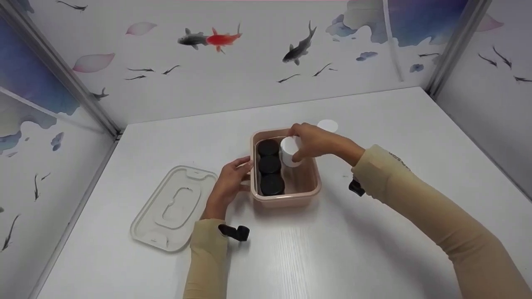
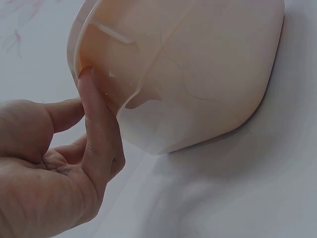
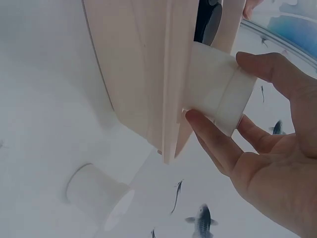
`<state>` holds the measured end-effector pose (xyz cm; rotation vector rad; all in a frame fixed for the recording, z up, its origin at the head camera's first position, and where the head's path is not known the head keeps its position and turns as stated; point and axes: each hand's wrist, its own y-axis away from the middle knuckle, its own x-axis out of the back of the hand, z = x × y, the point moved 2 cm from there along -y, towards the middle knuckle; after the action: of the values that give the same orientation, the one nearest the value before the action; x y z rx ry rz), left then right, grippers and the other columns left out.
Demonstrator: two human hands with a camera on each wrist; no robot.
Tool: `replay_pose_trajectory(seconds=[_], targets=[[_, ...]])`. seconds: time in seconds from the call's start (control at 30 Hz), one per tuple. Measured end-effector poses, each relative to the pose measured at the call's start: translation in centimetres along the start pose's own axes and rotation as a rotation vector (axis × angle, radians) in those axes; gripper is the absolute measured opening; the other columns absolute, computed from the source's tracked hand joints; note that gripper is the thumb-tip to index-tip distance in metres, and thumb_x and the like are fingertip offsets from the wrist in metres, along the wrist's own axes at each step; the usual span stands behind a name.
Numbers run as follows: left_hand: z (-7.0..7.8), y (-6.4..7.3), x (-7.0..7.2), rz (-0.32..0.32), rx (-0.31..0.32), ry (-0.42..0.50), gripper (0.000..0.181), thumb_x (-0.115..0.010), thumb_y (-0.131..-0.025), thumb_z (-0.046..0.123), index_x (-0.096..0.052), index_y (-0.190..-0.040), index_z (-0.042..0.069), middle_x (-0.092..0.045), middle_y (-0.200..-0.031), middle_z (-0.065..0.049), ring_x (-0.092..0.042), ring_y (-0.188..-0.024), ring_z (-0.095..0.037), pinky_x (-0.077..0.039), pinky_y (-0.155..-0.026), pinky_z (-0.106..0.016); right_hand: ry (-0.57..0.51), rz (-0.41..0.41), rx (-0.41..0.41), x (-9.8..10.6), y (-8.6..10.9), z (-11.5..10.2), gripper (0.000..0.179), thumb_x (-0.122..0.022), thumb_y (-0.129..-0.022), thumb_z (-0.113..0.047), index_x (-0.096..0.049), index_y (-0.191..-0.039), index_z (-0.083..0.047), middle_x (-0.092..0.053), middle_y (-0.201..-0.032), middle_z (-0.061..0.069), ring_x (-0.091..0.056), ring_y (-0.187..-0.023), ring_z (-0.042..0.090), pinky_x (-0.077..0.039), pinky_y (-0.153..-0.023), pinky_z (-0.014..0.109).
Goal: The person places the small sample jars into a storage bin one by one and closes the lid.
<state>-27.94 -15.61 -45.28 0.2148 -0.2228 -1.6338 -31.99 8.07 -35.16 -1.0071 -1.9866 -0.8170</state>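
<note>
1. White wall panels (image 1: 257, 74) printed with grey and red fish and pink petals stand around the far edge and both sides.
2. A smooth white table (image 1: 299, 261) carries everything below.
3. Two beige fabric sleeves (image 1: 415, 203) cover the person's forearms, reaching in from the near side.
4. A pale pink rectangular plastic tub (image 1: 286, 202) with rounded corners sits near the table's middle, its top uncovered.
5. A translucent whitish rectangular lid (image 1: 179, 207) lies flat on the table, left of the tub and next to the left forearm.
6. The left hand (image 1: 228, 178) rests its fingers against the tub's left side at the rim, extended and only slightly bent.
7. The right hand (image 1: 319, 141) grips a white plastic cylindrical jar (image 1: 288, 151), thumb on one side and fingers on the other. The jar is in the tub's far right part, its upper end above the rim; whether it touches the floor is hidden.
8. A second white cylindrical jar (image 3: 96, 192) stands on the table, just beyond the tub's far right corner.
9. Three round black-topped containers (image 1: 270, 165) line the tub's left side.
</note>
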Motion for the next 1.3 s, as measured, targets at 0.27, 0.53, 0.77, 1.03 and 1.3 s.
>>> replay_pose_trajectory(seconds=[0.27, 0.53, 0.77, 1.03, 1.3], targets=[[0.3, -0.1, -0.1, -0.005, -0.001, -0.018, 0.045, -0.057, -0.103, 0.025, -0.051, -0.145, 0.010, -0.064, -0.135, -0.016, -0.069, -0.097, -0.019, -0.057, -0.065, -0.030, 0.048, -0.038, -0.016, 0.3, 0.0, -0.5, 0.070, -0.084, -0.079, -0.020, -0.051, -0.139, -0.003, -0.051, -0.139, 0.019, -0.052, -0.123, 0.032, -0.046, -0.107, 0.050], [0.2, -0.1, -0.1, -0.005, -0.012, -0.008, 0.045, -0.058, -0.103, 0.025, -0.051, -0.145, 0.009, -0.066, -0.130, -0.016, -0.069, -0.092, -0.017, -0.057, -0.065, -0.030, 0.004, -0.047, 0.101, -1.0, -0.2, -0.3, 0.088, -0.086, -0.072, -0.002, -0.047, -0.149, -0.021, -0.055, -0.141, 0.016, -0.054, -0.126, 0.032, -0.050, -0.100, 0.048], [0.1, -0.1, -0.1, -0.005, -0.017, -0.013, 0.045, -0.058, -0.103, 0.025, -0.052, -0.144, 0.009, -0.067, -0.129, -0.016, -0.069, -0.091, -0.017, -0.058, -0.065, -0.030, 0.039, -0.040, 0.093, -1.8, -0.5, -0.4, 0.091, -0.085, -0.069, 0.003, -0.048, -0.149, -0.018, -0.045, -0.151, 0.013, -0.052, -0.128, 0.030, -0.051, -0.099, 0.045], [0.1, -0.1, 0.0, 0.007, 0.002, -0.021, 0.045, -0.059, -0.103, 0.026, -0.052, -0.144, 0.010, -0.066, -0.132, -0.014, -0.069, -0.097, -0.019, -0.058, -0.066, -0.030, 0.159, -0.048, -0.011, -2.9, -1.0, -0.4, 0.059, -0.086, -0.076, -0.009, -0.059, -0.127, 0.005, -0.038, -0.149, 0.021, -0.049, -0.122, 0.028, -0.045, -0.110, 0.042], [0.0, 0.0, 0.0, 0.003, 0.000, -0.019, 0.044, -0.059, -0.102, 0.025, -0.053, -0.143, 0.010, -0.066, -0.131, -0.015, -0.070, -0.093, -0.018, -0.058, -0.065, -0.030, 0.273, -0.015, 0.084, -3.5, -1.1, -0.1, 0.048, -0.087, -0.074, -0.010, -0.064, -0.113, 0.005, -0.052, -0.128, 0.025, -0.050, -0.113, 0.027, -0.047, -0.101, 0.040]])
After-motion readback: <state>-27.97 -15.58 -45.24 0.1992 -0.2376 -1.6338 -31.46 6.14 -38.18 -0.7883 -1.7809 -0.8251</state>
